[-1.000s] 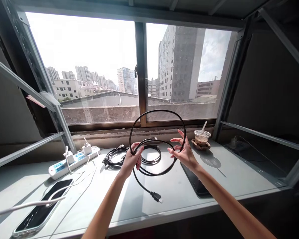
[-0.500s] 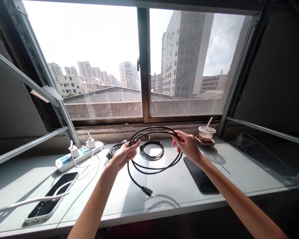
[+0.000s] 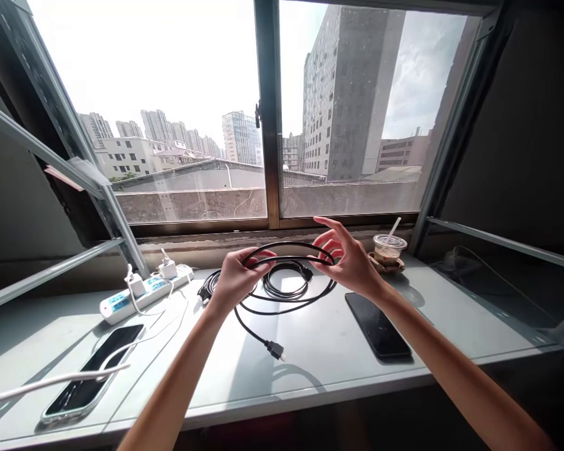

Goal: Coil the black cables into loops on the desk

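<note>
A loosely coiled black HDMI cable (image 3: 289, 308) is held up above the desk between my two hands. My left hand (image 3: 239, 274) is closed on the left side of the loops, thumb over the strands. On the right side, the loops pass between the thumb and curled fingers of my right hand (image 3: 343, 260), whose index finger is lifted away. One cable end hangs down toward the front, tipped with a black plug (image 3: 275, 349). Behind the held loops, a smaller coiled black cable (image 3: 286, 291) lies on the desk, and another black cable bundle (image 3: 209, 285) is partly hidden by my left hand.
A white power strip (image 3: 145, 293) with chargers and a phone (image 3: 94, 373) with a white cord are at left. A black tablet or phone (image 3: 380, 326) lies near my right forearm. A lidded drink cup (image 3: 389, 248) stands behind it. The desk's front edge (image 3: 310, 401) runs below.
My right index finger has lifted off the cable and stretched upward. The loops have tilted flatter, and a dark plug now shows by my right hand. The view has shifted slightly.
</note>
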Demonstrator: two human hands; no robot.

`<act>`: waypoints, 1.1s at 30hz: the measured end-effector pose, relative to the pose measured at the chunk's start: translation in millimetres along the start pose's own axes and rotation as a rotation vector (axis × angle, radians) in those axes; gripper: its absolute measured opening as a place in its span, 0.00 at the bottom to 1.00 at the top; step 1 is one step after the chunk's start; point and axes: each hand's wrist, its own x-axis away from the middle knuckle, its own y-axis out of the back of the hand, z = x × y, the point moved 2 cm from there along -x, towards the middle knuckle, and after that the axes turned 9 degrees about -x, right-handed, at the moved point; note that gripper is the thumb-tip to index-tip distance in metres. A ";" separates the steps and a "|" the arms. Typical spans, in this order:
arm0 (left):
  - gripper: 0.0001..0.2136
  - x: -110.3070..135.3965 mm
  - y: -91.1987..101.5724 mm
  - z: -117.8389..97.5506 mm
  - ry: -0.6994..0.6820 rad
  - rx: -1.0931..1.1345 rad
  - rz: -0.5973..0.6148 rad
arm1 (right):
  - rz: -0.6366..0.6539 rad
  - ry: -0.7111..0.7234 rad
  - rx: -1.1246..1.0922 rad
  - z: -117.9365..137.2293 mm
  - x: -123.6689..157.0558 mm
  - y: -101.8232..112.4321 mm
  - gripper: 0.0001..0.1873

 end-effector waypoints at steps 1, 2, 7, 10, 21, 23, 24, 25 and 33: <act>0.20 -2.0 -1.5 -1.9 0.008 0.002 0.025 | 0.050 -0.003 -0.034 5.8 1.0 -2.4 0.38; 0.24 -3.9 -3.6 -3.4 0.014 0.009 0.065 | 0.111 0.003 -0.047 10.9 2.5 -5.8 0.39; 0.33 -5.5 -12.8 -13.9 -0.092 -0.058 0.134 | 0.317 -0.011 0.151 16.5 9.3 -21.7 0.34; 0.31 2.3 -18.4 -24.1 -0.199 -0.257 0.114 | 0.243 0.044 0.428 13.7 8.7 -24.2 0.10; 0.16 -12.2 -19.2 12.0 0.002 0.103 -0.191 | -0.151 -0.102 -0.116 8.5 -7.7 2.9 0.30; 0.14 -14.0 -26.9 21.9 0.121 0.336 -0.066 | -0.254 -0.132 -0.311 8.1 -8.5 9.9 0.30; 0.16 -13.5 -31.7 24.1 0.165 0.454 -0.016 | -0.291 -0.144 -0.408 7.0 -8.3 11.2 0.30; 0.18 -12.5 -36.6 24.8 0.195 0.558 0.019 | -0.322 -0.157 -0.501 5.1 -7.7 11.2 0.30; 0.25 -4.3 -54.2 27.2 0.150 0.814 -0.208 | -0.263 -0.302 -0.556 -19.6 9.9 -11.6 0.27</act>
